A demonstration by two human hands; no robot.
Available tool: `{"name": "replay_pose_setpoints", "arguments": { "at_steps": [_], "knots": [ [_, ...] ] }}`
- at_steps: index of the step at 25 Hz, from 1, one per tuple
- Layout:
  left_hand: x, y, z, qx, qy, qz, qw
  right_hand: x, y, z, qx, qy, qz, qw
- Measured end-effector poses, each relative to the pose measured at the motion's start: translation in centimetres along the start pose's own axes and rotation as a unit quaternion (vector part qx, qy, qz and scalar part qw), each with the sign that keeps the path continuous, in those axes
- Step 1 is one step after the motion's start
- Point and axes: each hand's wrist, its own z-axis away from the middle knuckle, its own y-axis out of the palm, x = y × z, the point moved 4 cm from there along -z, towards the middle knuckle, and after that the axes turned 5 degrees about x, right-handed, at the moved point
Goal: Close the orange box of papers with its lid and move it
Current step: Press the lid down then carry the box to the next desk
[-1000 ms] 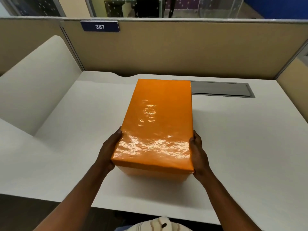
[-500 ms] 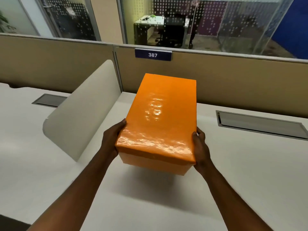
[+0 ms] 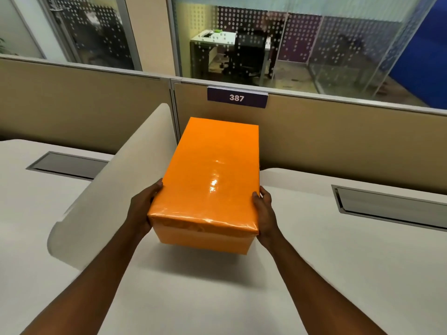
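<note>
Orange box (image 3: 210,180) lengthwise, pointing away

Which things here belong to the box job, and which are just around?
In the job: orange box, its lid on, left hand, right hand.

Just around: desk, white divider, 387 sign, grey cable flaps.

This is an open-plan office. A tan cubicle partition (image 3: 338,131) carries a numbered plate reading 387 (image 3: 237,97); in front of it lies a white desk (image 3: 338,274) with a recessed cable hatch (image 3: 391,206), split by a curved white divider (image 3: 116,189). Behind the partition, dotted glass walls (image 3: 314,39) enclose a room with a black swivel chair (image 3: 246,54).
</note>
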Motion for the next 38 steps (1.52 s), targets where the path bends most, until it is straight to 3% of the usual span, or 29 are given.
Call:
{"name": "replay_pose_setpoints", "arguments": {
  "at_steps": [10,16,20,23,26,29,33,38],
  "knots": [
    [0.6,-3.7,-6.2,-0.043,-0.003,0.001,0.999,-3.9,2.5,-6.1,-0.010,0.023,0.008,1.000],
    [1.6,-5.0,-6.6,-0.137,0.011,0.017,0.990,-5.1,3.0,-6.9,-0.027,0.031,0.014,0.999],
    [2.1,-5.8,-5.4,-0.207,-0.023,0.069,0.976,-4.8,3.3,-7.2,-0.030,0.042,-0.018,0.999],
    [3.4,-4.9,-2.6,-0.308,0.005,-0.012,0.951,-4.8,3.8,-7.1,-0.032,0.039,-0.026,0.998],
    [4.8,-2.3,-0.8,-0.275,0.045,-0.092,0.956,-4.5,4.7,-7.2,-0.027,0.016,-0.022,0.999],
    [5.6,-1.8,-1.3,-0.265,-0.036,-0.130,0.955,-4.3,5.2,-7.6,-0.033,0.007,-0.008,0.999],
    [5.2,-1.6,-2.4,-0.227,-0.055,-0.038,0.972,-4.1,5.7,-8.3,-0.024,0.003,0.017,1.000],
    [5.5,-1.8,-3.3,-0.232,-0.047,-0.018,0.971,-4.2,5.6,-8.8,-0.014,0.011,0.044,0.999]
  ]
}}
